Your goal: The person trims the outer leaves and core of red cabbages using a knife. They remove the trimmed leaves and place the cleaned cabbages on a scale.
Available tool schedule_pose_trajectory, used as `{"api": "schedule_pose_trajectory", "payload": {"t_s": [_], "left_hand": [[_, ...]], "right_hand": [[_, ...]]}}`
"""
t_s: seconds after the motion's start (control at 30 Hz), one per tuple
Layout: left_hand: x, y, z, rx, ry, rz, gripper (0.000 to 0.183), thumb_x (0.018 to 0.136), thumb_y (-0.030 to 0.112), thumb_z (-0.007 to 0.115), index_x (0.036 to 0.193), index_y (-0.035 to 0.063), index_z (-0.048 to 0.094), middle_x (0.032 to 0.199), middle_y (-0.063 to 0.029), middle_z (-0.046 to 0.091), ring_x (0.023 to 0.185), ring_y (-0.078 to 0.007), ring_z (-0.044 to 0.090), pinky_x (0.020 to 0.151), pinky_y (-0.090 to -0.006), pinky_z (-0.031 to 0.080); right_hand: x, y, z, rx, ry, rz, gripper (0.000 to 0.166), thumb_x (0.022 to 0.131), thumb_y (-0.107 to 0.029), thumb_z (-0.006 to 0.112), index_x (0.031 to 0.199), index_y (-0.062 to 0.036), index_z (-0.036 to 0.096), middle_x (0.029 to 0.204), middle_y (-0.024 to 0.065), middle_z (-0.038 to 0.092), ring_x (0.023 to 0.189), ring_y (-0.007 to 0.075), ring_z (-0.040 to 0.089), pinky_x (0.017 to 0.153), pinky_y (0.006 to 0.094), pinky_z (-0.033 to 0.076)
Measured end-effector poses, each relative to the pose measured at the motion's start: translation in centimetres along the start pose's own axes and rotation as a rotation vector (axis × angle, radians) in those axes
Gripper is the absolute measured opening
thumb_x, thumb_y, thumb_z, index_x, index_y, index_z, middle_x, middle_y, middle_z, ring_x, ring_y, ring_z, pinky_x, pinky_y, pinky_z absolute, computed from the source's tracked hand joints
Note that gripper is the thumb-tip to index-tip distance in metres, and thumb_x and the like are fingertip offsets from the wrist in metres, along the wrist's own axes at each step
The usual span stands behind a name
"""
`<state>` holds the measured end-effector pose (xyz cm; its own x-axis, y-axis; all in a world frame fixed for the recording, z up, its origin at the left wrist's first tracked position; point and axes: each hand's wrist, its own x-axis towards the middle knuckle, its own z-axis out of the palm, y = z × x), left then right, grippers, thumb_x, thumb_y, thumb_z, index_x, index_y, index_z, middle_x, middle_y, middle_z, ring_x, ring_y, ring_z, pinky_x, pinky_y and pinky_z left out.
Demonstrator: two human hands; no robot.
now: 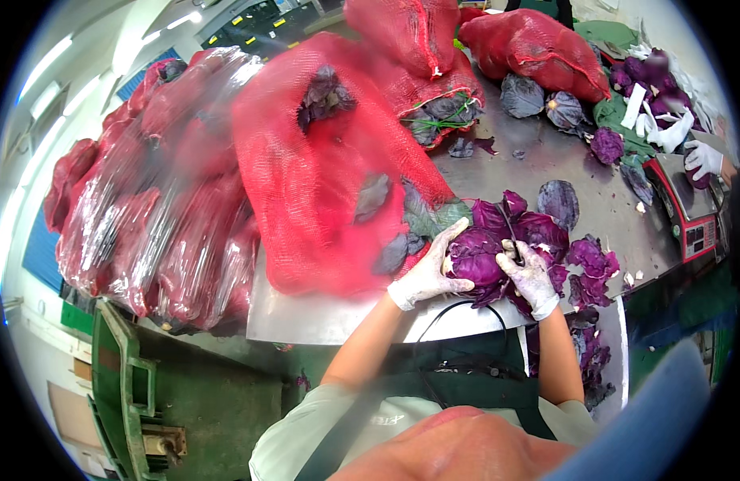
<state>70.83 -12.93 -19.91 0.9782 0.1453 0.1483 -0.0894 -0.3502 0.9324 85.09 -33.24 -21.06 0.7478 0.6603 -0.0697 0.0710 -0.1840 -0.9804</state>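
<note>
A head of red cabbage [478, 255] rests at the table's near edge, between my two gloved hands. My left hand [430, 267] grips its left side, thumb below and fingers on top. In my right hand [531, 278] is a knife [507, 223], its dark, narrow blade pointing away from me. The right thumb presses against the cabbage's right side. Loose purple cabbage leaves [541, 231] pile up behind and right of that hand. Just beyond my left fingertips lies a greenish outer leaf [436, 216], partly on an opened red mesh sack [340, 240].
Full red mesh sacks [532, 51] stand at the back, and plastic-wrapped sacks [183, 198] are stacked left. At right, a co-worker's gloved hand [703, 159] touches a cabbage over a red scale [688, 210]. Below the metal table [310, 318] sits a bin of trimmed leaves [592, 355].
</note>
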Motion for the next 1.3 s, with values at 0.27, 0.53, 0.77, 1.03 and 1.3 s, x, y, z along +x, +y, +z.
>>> {"api": "schedule_pose_trajectory", "payload": {"t_s": [0.27, 0.53, 0.77, 1.03, 1.3], "left_hand": [[-0.1, -0.3, 0.4, -0.041, 0.023, 0.033, 0.117, 0.067, 0.025, 0.093, 0.156, 0.0044, 0.02, 0.162, -0.0149, 0.017, 0.151, -0.0253, 0.014, 0.123, -0.0373, 0.015], [0.7, 1.8, 0.0, 0.076, -0.049, 0.054, 0.115, 0.068, 0.03, 0.091, 0.156, 0.0062, 0.022, 0.161, -0.0165, 0.019, 0.151, -0.027, 0.015, 0.123, -0.0386, 0.013], [-2.0, -0.9, -0.3, -0.514, 0.007, -0.119, 0.12, 0.07, 0.011, 0.09, 0.16, 0.0122, 0.01, 0.163, -0.0063, 0.016, 0.148, -0.0187, 0.019, 0.122, -0.0362, 0.018], [-1.1, 0.8, 0.3, -0.477, 0.06, -0.143, 0.13, 0.065, 0.025, 0.094, 0.159, 0.0056, 0.006, 0.162, -0.0077, 0.019, 0.148, -0.017, 0.02, 0.122, -0.0365, 0.018], [-1.1, 0.6, 0.9, -0.46, 0.048, -0.138, 0.132, 0.064, 0.029, 0.094, 0.159, 0.004, 0.004, 0.162, -0.0082, 0.02, 0.148, -0.0173, 0.021, 0.122, -0.0376, 0.017]], "right_hand": [[1.5, 2.2, -0.5, -0.201, -0.071, -0.141, 0.026, 0.093, -0.029, 0.066, 0.103, -0.0049, 0.066, 0.076, 0.0073, 0.063, 0.047, 0.0164, 0.052, 0.045, 0.0314, 0.041], [3.7, 7.7, -2.6, -0.78, 0.066, -0.417, 0.011, 0.086, -0.014, 0.061, 0.084, -0.0027, 0.063, 0.076, 0.0188, 0.062, 0.071, 0.0358, 0.062, 0.069, 0.0451, 0.049], [4.3, 11.5, -2.2, -1.138, 0.121, -0.91, 0.011, 0.084, -0.013, 0.06, 0.094, -0.0073, 0.063, 0.08, 0.0117, 0.064, 0.078, 0.0283, 0.065, 0.086, 0.0496, 0.048], [5.2, 12.4, -2.4, -0.809, -0.026, -0.641, 0.019, 0.081, -0.018, 0.07, 0.092, -0.0051, 0.061, 0.075, 0.013, 0.063, 0.064, 0.0284, 0.062, 0.064, 0.0409, 0.049], [5.7, 14.3, -3.8, -1.107, -0.093, -0.815, 0.057, 0.061, -0.029, 0.08, 0.112, -0.0102, 0.063, 0.1, 0.0143, 0.065, 0.099, 0.0341, 0.06, 0.096, 0.0514, 0.039]]}}
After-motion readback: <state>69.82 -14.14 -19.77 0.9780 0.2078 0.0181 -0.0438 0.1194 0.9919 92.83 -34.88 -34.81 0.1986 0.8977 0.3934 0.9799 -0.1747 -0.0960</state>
